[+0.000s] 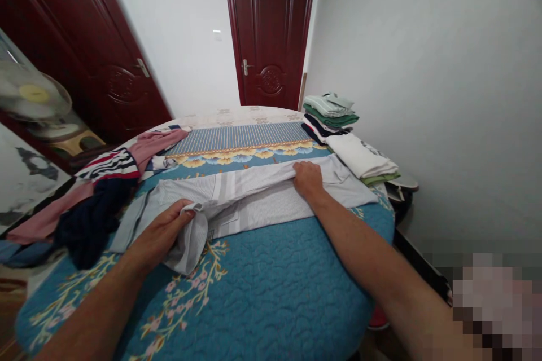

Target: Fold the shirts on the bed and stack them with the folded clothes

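Observation:
A light grey striped shirt (271, 203) lies lengthwise across the blue quilted cover, its upper layer partly lifted into a fold. My left hand (169, 225) pinches a bunched edge of it near the left end, and a loose flap, perhaps a sleeve, hangs below the fingers. Further right, my right hand (308, 180) has its fingers closed on the raised upper layer. Between the two hands the cloth stretches in a shallow ridge, with the lower layer showing beneath. The fingertips of my right hand are partly hidden by the fabric.
Loose clothes in pink, navy and stripes (110, 180) are heaped at the table's left edge. Folded clothes (330, 110) are stacked at the back right, beside a white folded garment (362, 155). A fan (34, 93) stands at far left. A wall borders the right side.

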A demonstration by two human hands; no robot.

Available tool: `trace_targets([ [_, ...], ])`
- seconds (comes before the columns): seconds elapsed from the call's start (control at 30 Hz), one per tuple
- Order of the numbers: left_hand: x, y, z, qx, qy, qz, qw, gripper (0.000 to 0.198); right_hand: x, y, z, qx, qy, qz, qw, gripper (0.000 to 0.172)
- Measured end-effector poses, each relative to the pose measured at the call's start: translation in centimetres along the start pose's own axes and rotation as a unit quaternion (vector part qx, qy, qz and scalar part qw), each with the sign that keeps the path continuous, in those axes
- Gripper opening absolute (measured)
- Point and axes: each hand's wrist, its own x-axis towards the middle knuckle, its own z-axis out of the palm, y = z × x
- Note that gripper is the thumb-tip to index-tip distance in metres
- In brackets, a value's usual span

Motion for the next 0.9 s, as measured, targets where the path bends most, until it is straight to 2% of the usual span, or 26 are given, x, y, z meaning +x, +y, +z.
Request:
trace_targets([
  [0.13,-0.7,1.2,-0.3,0.009,-0.081,0.028,0.996,0.043,-0.6,7.1,-0.1,-0.048,-0.019,0.089,0.995,0.035],
  [0.23,-1.2,1.9,0.2,0.039,-0.15,0.031,0.987,0.04,-1.6,11.0,0.1,-0.068,-0.016,0.127,0.989,0.036],
  [0.3,-1.5,2.1,0.6,0.072,-0.204,0.04,0.975,0.038,-2.1,12.3,0.2,-0.08,0.004,0.121,0.989,0.036],
  [0.37,-1.7,2.5,0.9,0.118,-0.235,0.071,0.962,0.034,-2.2,12.7,0.2,-0.087,0.031,0.123,0.988,0.036],
  [0.53,-1.4,4.4,0.7,0.202,-0.279,0.11,0.932,0.032,-1.8,12.8,0.1,-0.037,0.037,0.233,0.971,0.04],
  [0.63,-0.4,5.7,1.1,0.173,-0.252,0.11,0.946,0.032,-1.9,13.5,0.0,-0.01,0.048,0.251,0.967,0.042],
  [0.77,2.5,6.0,2.9,0.149,-0.143,0.118,0.971,0.033,-2.5,14.1,0.1,0.027,0.064,0.236,0.969,0.046],
  [0.83,4.6,5.3,4.0,0.187,-0.088,0.154,0.966,0.038,-2.8,14.1,0.0,0.035,0.072,0.227,0.971,0.047],
  [0.9,6.6,4.0,5.1,0.281,-0.052,0.183,0.941,0.047,-3.0,14.1,0.0,0.02,0.06,0.218,0.974,0.046],
])
